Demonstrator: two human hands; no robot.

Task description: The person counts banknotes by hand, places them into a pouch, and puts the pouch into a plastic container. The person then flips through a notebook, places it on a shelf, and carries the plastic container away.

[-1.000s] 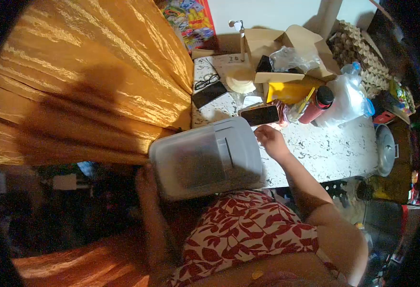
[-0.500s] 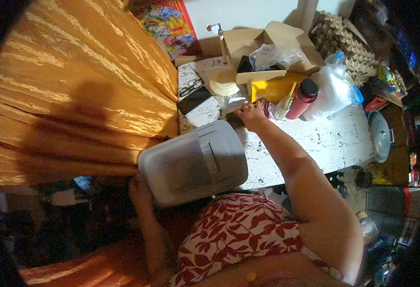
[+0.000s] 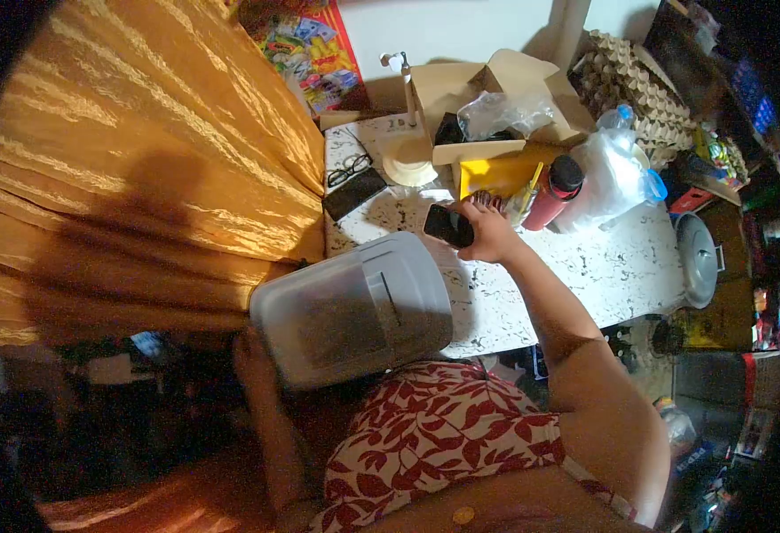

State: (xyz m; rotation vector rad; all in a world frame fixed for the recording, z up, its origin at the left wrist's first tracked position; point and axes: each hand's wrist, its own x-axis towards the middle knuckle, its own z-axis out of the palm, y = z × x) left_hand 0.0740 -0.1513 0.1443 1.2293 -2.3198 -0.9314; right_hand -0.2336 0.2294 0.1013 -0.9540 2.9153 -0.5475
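My right hand [image 3: 489,233] is closed around one end of a black smartphone [image 3: 447,226], held over the white patterned table. On the left, a translucent grey plastic bin [image 3: 345,311] lies tilted across the table's near edge, partly over my lap. In shadow, my left hand [image 3: 249,351] grips its lower left corner, with the fingertips mostly hidden. Close to my right hand are a yellow packet [image 3: 487,178] and a red bottle with a black cap [image 3: 557,195].
Eyeglasses [image 3: 350,169] and a dark flat rectangular item [image 3: 354,194] lie at the table's left. Behind stand an open cardboard box [image 3: 479,153], a filled plastic bag [image 3: 607,182] and stacked egg trays [image 3: 634,98]. An orange curtain [image 3: 141,115] hangs at left; a metal lid [image 3: 697,258] sits at right.
My right hand has shifted slightly right and down, and the phone now shows clearly in its grasp. A clear plastic piece near it is no longer visible. The bin hardly moved.
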